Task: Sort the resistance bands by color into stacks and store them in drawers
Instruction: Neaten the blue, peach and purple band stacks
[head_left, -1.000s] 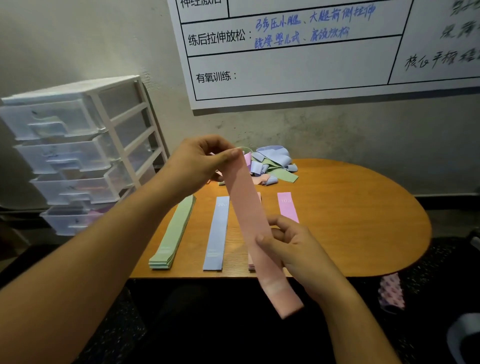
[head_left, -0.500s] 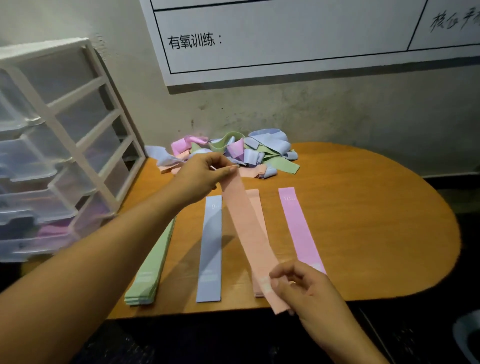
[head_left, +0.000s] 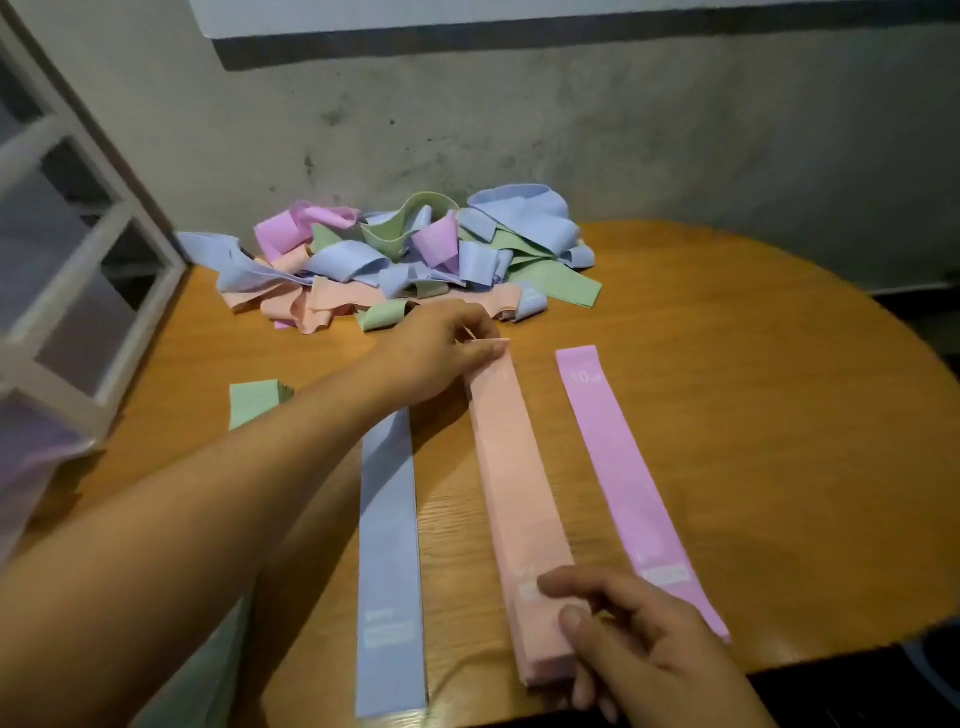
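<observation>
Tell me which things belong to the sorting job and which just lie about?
Job: peach stack, held by left hand and right hand; blue band; pink band; green stack; jumbled band pile; drawer unit.
Just there: wooden table; wall.

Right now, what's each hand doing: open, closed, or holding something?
Left hand: pinches the far end of the peach band.
Right hand: pinches the near end of the same band.

On the wood-grain orange desk (head_left: 753, 395) lie a blue band (head_left: 388, 545), a peach stack (head_left: 519, 493) and a pink band (head_left: 623, 478). The jumbled pile (head_left: 415, 260) mixes those colours with green.
</observation>
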